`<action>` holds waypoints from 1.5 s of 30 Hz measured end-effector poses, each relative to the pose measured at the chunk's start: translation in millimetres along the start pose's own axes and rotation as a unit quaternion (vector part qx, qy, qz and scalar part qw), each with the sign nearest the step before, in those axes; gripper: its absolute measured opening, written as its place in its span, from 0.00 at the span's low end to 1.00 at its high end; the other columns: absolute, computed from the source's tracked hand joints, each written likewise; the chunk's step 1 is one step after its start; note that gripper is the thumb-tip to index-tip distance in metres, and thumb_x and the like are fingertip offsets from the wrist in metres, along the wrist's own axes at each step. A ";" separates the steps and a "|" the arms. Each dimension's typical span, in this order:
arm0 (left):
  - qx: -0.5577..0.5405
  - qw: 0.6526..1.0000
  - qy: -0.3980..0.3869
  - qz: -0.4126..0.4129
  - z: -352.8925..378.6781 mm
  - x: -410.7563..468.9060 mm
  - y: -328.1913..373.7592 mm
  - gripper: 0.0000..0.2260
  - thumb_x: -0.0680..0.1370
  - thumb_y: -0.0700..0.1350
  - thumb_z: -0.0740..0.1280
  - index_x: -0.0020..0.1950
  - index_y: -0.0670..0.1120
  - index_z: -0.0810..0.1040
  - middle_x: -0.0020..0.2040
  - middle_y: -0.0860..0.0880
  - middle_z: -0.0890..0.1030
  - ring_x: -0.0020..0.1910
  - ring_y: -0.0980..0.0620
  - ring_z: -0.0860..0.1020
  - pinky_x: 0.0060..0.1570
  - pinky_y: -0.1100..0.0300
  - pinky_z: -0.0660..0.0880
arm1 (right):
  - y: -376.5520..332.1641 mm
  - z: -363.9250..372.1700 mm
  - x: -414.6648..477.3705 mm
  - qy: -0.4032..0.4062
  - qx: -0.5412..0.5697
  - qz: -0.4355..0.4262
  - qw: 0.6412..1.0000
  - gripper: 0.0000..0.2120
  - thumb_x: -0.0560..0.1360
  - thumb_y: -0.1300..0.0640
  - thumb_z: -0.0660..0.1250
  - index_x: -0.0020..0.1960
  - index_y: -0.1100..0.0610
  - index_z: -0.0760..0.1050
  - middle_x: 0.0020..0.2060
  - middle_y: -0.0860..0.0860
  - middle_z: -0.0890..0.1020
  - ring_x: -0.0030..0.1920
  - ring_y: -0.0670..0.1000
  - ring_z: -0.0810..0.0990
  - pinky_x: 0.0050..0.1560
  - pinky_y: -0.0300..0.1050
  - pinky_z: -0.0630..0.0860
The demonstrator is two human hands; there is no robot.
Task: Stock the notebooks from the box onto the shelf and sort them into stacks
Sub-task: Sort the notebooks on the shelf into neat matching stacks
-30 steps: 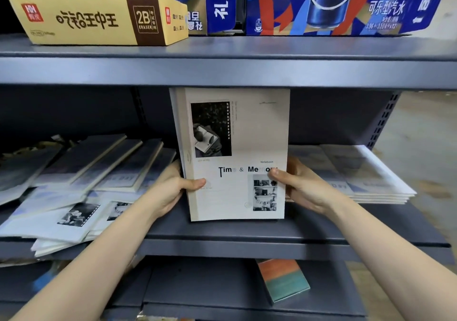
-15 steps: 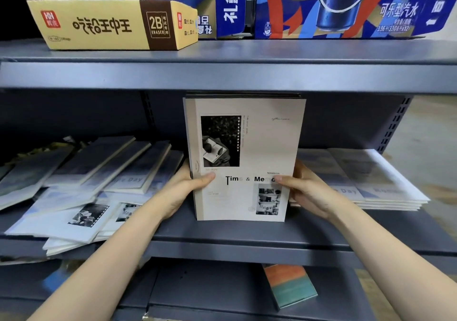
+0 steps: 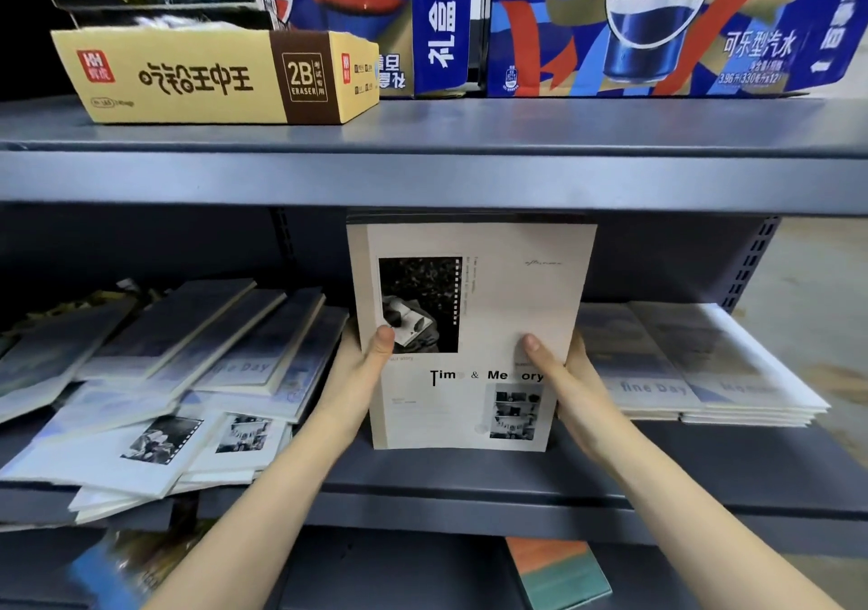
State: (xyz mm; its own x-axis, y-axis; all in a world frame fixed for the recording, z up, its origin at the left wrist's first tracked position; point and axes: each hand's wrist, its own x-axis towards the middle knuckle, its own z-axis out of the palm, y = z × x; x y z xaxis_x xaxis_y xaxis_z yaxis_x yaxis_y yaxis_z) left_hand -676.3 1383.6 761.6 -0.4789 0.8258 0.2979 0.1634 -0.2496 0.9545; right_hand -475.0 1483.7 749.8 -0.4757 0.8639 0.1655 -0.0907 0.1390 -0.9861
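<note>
Notebooks upright on the shelf

My left hand (image 3: 361,374) and right hand (image 3: 570,381) clasped the notebooks (image 3: 469,327), thumbs across the cover, bottom edge on the grey shelf (image 3: 469,473); loose stacks lay at nine and three o'clock.

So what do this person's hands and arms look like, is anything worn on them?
Nothing is worn that shows. The left hand and the right hand are bare, with no gloves, rings or watch in view. Both forearms are uncovered right down to the picture's bottom edge, so no sleeve appears. The thumbnails are short and unpainted.
</note>
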 end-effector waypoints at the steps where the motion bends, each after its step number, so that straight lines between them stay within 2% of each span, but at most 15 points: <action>1: 0.003 1.000 0.004 0.003 0.4 0.6 0.9 0.46 0.51 0.80 0.62 0.58 0.51 0.72 0.52 0.57 0.78 0.50 0.68 0.76 0.51 0.74 0.72 | -0.1 0.0 0.3 -0.006 -0.004 -0.004 1.000 0.45 0.56 0.30 0.71 0.67 0.45 0.61 0.61 0.39 0.75 0.62 0.39 0.73 0.65 0.42 0.66; 5: 0.019 1.000 0.003 -0.008 0.9 1.9 2.1 0.38 0.51 0.79 0.65 0.48 0.53 0.74 0.46 0.57 0.79 0.46 0.66 0.77 0.50 0.68 0.72 | -2.8 1.3 -2.1 -0.009 -0.036 -0.007 0.999 0.55 0.49 0.23 0.69 0.70 0.47 0.63 0.62 0.40 0.76 0.63 0.40 0.72 0.65 0.42 0.65; 10: 0.034 0.999 -0.018 0.003 0.4 2.8 4.0 0.20 0.63 0.65 0.67 0.51 0.56 0.74 0.49 0.57 0.79 0.49 0.67 0.77 0.58 0.63 0.71 | -7.2 3.7 -1.9 -0.011 -0.037 -0.002 0.999 0.48 0.55 0.26 0.69 0.69 0.46 0.63 0.62 0.39 0.75 0.62 0.36 0.72 0.64 0.38 0.67; 12: 0.031 0.999 -0.026 0.010 0.0 2.5 2.9 0.22 0.63 0.68 0.68 0.51 0.57 0.74 0.49 0.58 0.80 0.50 0.67 0.77 0.58 0.63 0.71 | -5.0 2.6 -2.2 -0.021 -0.028 0.005 0.999 0.42 0.60 0.31 0.69 0.70 0.46 0.63 0.63 0.40 0.75 0.64 0.38 0.72 0.68 0.43 0.65; 16: 0.035 0.999 -0.036 0.001 -3.9 1.8 -0.3 0.37 0.52 0.77 0.66 0.51 0.54 0.74 0.46 0.60 0.80 0.49 0.66 0.77 0.54 0.67 0.71 | -4.9 -6.3 -3.7 -0.078 -0.036 0.020 0.996 0.47 0.58 0.34 0.74 0.71 0.50 0.62 0.64 0.44 0.77 0.65 0.42 0.73 0.68 0.45 0.67; 18: 0.040 0.996 -0.075 -0.013 -11.7 4.2 -2.6 0.43 0.49 0.76 0.70 0.56 0.51 0.73 0.49 0.57 0.79 0.53 0.60 0.77 0.57 0.63 0.71 | -5.5 -10.1 -2.8 -0.093 -0.063 0.024 0.993 0.48 0.59 0.34 0.74 0.71 0.51 0.62 0.63 0.44 0.77 0.65 0.43 0.73 0.67 0.44 0.68; 20: 0.047 0.990 -0.129 -0.039 -24.5 5.2 -7.8 0.49 0.46 0.70 0.76 0.62 0.50 0.69 0.53 0.55 0.79 0.55 0.58 0.77 0.57 0.64 0.72 | -2.7 -11.8 -4.0 -0.104 -0.101 0.028 0.989 0.41 0.64 0.36 0.73 0.70 0.51 0.64 0.63 0.44 0.77 0.64 0.41 0.73 0.66 0.43 0.68; 22: 0.069 0.982 -0.161 -0.070 -33.8 1.3 -14.5 0.47 0.47 0.63 0.78 0.63 0.53 0.67 0.56 0.58 0.78 0.56 0.63 0.76 0.56 0.68 0.72 | 4.7 -12.2 -6.9 -0.098 -0.130 0.033 0.986 0.32 0.67 0.38 0.70 0.67 0.49 0.67 0.60 0.41 0.78 0.60 0.35 0.74 0.66 0.41 0.69; 24: 0.094 0.980 -0.153 -0.081 -37.1 -3.4 -23.3 0.47 0.50 0.65 0.77 0.66 0.53 0.66 0.59 0.60 0.76 0.58 0.66 0.74 0.58 0.69 0.70 | 11.6 -10.5 -9.4 -0.060 -0.144 0.031 0.987 0.29 0.68 0.37 0.69 0.65 0.48 0.69 0.57 0.39 0.79 0.57 0.32 0.75 0.64 0.41 0.70; 28: 0.068 0.986 -0.107 -0.108 -37.6 -4.6 -34.8 0.42 0.51 0.69 0.76 0.62 0.58 0.70 0.61 0.56 0.78 0.63 0.56 0.74 0.65 0.55 0.68 | 17.3 -5.8 -8.0 -0.025 -0.145 0.013 0.989 0.34 0.64 0.34 0.68 0.64 0.49 0.70 0.57 0.40 0.80 0.58 0.36 0.76 0.57 0.35 0.72; 31: 0.051 0.988 -0.096 -0.113 -34.7 -1.0 -32.9 0.38 0.53 0.63 0.77 0.60 0.56 0.72 0.57 0.56 0.80 0.59 0.57 0.77 0.61 0.59 0.71 | 13.1 -3.5 -5.9 -0.013 -0.155 0.008 0.988 0.29 0.66 0.37 0.68 0.63 0.49 0.71 0.55 0.39 0.80 0.55 0.33 0.76 0.51 0.27 0.71; 34: 0.007 0.988 -0.085 -0.125 -29.7 -0.1 -22.1 0.30 0.59 0.55 0.75 0.59 0.51 0.73 0.54 0.54 0.82 0.52 0.58 0.80 0.50 0.66 0.76 | 7.3 0.8 -4.1 -0.005 -0.146 0.012 0.989 0.21 0.70 0.41 0.69 0.59 0.49 0.74 0.50 0.40 0.82 0.50 0.34 0.79 0.49 0.31 0.73; 38: -0.042 0.978 -0.068 -0.192 -28.9 0.8 -6.4 0.24 0.70 0.53 0.71 0.62 0.43 0.74 0.56 0.46 0.82 0.54 0.51 0.81 0.57 0.57 0.74 | -4.8 9.5 0.4 0.019 -0.080 0.069 0.994 0.11 0.73 0.45 0.69 0.52 0.48 0.77 0.49 0.42 0.83 0.50 0.40 0.81 0.53 0.37 0.74; 42: -0.041 0.965 -0.080 -0.248 -31.4 0.1 -2.7 0.30 0.64 0.61 0.74 0.60 0.45 0.77 0.55 0.48 0.83 0.58 0.49 0.79 0.67 0.51 0.67 | -10.1 10.4 2.4 0.022 -0.086 0.117 0.989 0.15 0.69 0.39 0.69 0.50 0.47 0.75 0.55 0.46 0.81 0.57 0.49 0.79 0.63 0.47 0.71; 45: -0.049 0.952 -0.077 -0.291 -30.1 -2.0 -4.4 0.25 0.64 0.60 0.75 0.55 0.47 0.80 0.52 0.48 0.84 0.56 0.49 0.80 0.66 0.50 0.68 | -6.3 8.3 1.8 0.028 -0.075 0.164 0.983 0.31 0.68 0.37 0.70 0.64 0.55 0.71 0.62 0.51 0.76 0.65 0.52 0.73 0.69 0.50 0.66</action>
State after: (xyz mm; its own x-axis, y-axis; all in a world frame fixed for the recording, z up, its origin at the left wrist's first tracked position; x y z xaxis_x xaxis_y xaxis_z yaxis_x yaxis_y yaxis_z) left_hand -702.1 1367.8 757.2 -0.3298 0.9014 -0.2805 -0.1754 0.2334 0.9564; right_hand -482.6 1480.5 756.4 -0.4082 0.8991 -0.1578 0.1919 -0.0845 -0.9778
